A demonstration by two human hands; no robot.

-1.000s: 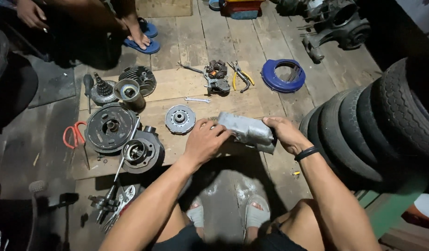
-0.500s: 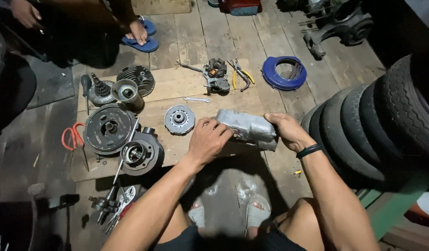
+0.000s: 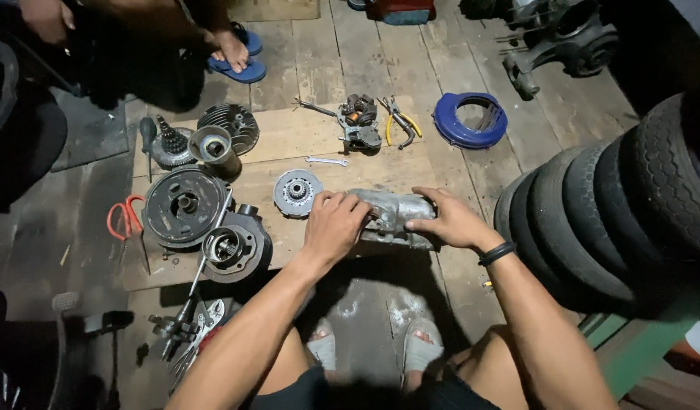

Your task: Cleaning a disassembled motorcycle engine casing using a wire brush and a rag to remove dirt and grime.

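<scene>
A grey metal engine casing (image 3: 391, 215) lies on the wooden board (image 3: 289, 137), between both hands. The left hand (image 3: 336, 225) curls over its left end, while the right hand (image 3: 450, 220) grips its right end, near a round toothed disc (image 3: 297, 193).

This is looking like a small engine repair workshop: dismantled round metal engine parts (image 3: 187, 205) are lying on a worn wooden plank floor (image 3: 319, 61), black rubber tyres (image 3: 615, 205) are leaning alongside, and yellow-handled pliers (image 3: 399, 121) are resting nearby.
</scene>
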